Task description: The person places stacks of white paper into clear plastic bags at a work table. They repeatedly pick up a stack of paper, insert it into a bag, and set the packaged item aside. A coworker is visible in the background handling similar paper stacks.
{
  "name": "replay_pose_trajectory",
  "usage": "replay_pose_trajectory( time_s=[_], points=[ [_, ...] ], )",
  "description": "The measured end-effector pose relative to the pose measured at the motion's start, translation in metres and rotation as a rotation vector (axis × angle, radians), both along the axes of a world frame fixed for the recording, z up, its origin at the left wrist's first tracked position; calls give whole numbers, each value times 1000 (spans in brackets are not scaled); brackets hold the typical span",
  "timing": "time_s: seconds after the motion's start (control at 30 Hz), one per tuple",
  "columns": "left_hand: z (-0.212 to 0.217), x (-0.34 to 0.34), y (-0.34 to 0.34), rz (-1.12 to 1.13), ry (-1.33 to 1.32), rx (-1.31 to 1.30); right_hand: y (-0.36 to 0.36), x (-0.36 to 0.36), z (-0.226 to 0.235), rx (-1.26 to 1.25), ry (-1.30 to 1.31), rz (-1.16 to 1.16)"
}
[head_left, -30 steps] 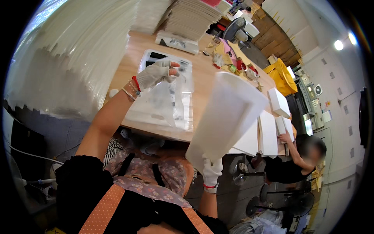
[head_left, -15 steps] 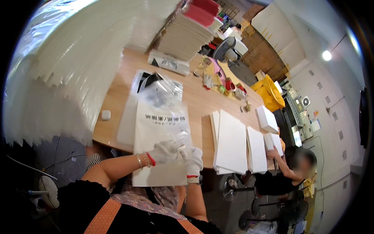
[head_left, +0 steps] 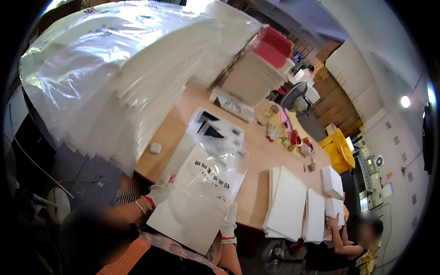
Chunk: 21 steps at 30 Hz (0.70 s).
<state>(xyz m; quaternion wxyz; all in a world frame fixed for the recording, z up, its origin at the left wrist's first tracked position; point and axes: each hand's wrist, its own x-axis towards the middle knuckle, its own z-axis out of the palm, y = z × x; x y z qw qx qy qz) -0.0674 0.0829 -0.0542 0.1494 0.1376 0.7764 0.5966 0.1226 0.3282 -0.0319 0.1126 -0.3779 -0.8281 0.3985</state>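
The left hand (head_left: 160,189) and right hand (head_left: 228,221) hold the paper (head_left: 183,222) by its sides, its lower end jutting past the desk's (head_left: 254,183) near edge, its top seemingly inside a clear bag (head_left: 234,165). A snagged corner could split the thin film.

smallest print (head_left: 222,197) on clear bag (head_left: 236,166) unreadable; co-worker's head (head_left: 369,229) blurred.

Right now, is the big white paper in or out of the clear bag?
Partly in: the shiny clear bag covers the far part of the white paper, while its near end looks bare.
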Motion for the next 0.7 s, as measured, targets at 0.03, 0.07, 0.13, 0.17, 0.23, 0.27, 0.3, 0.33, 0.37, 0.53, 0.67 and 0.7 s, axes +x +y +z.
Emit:
replay_pose_trajectory(
  time_s=[0.03, 0.07, 0.13, 0.17, 0.23, 0.27, 0.3, 0.33, 0.37, 0.53, 0.67, 0.7],
  points=[
    [3, 7, -9, 8, 92, -42, 0, 6, -8, -70, 93, 48],
    [13, 24, -26, -8, 158, -105, -11, 24, -12, -168, 155, 82],
    [48, 51, -56, -57, 149, -3, -37, 54, -13, -316, 237, 144],
    [45, 63, -75, -109, 183, -59, -51, 69, -13, -366, 258, 183],
    [102, 94, -105, -242, 176, -142, -82, 103, -16, -396, 281, 260],
    [86, 102, -123, -385, 265, -138, -95, 120, -22, -361, 303, 302],
    [55, 112, -153, -525, 349, -135, -106, 133, -34, -316, 324, 351],
    [34, 119, -170, -647, 431, -126, -113, 143, -48, -258, 334, 419],
    [30, 116, -166, -609, 475, -104, -121, 155, -63, -184, 348, 461],
    [33, 119, -121, -245, 506, -67, -122, 127, 13, 319, -26, 386],
    [41, 84, -91, -12, -201, 73, -75, 86, 38, 91, 258, 59],
    [43, 73, -81, 26, -273, 158, -64, 101, 26, 104, 130, 210]
  ],
)
